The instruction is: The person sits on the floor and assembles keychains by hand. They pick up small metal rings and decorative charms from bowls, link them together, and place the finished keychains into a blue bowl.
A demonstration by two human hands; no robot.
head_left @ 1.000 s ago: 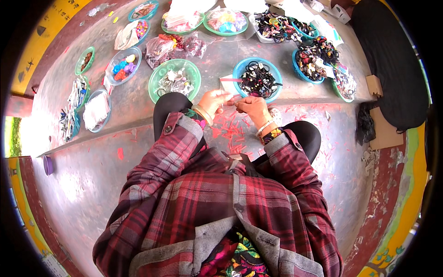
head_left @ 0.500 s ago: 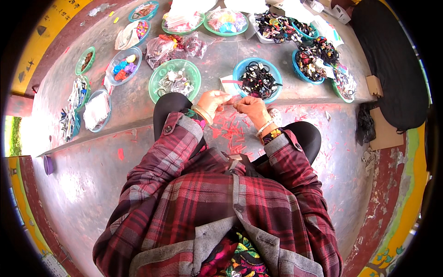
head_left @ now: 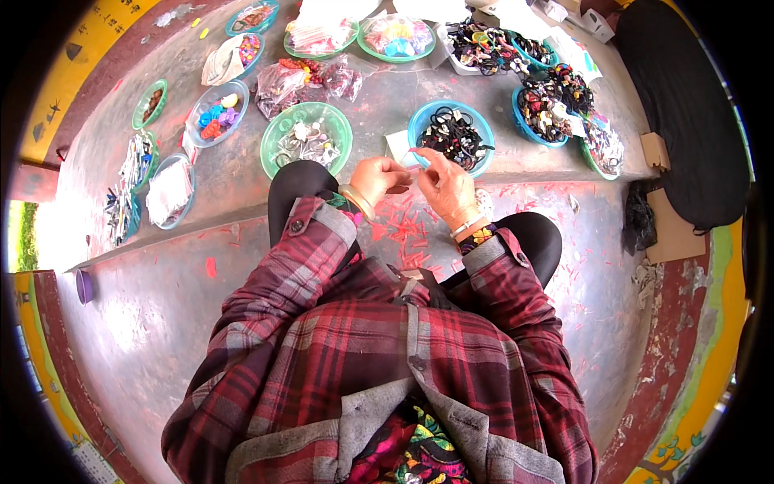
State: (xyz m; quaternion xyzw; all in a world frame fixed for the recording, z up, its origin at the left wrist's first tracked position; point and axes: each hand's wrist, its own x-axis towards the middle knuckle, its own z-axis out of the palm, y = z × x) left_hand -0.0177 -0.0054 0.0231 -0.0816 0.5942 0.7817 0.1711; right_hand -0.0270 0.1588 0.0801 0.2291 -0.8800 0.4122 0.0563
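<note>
My left hand [head_left: 379, 179], with a bangle at the wrist, is closed in a pinch above the step's edge. What it holds is too small to make out. Beside it, my right hand [head_left: 449, 189] has its thumb and fingers spread apart. A small red strip [head_left: 414, 151] shows at its index fingertip. Just beyond my hands lies a white card [head_left: 397, 145]. A blue basin [head_left: 414, 129] of black hair ties [head_left: 451, 139] stands behind my right hand. Beyond my left hand is a green basin [head_left: 267, 133] with small white and metallic pieces.
Many red strips [head_left: 403, 242] litter the floor between my knees. Further basins surround the work spot, among them a clear one with coloured pieces [head_left: 216, 121] and a blue one with hair ties [head_left: 542, 115]. Plastic bags [head_left: 282, 85] lie behind. A long black cushion [head_left: 677, 113] is at right.
My hands have drawn apart. My right hand's fingers have opened and lifted, while my left hand stays pinched. The red strip across the white card is no longer there.
</note>
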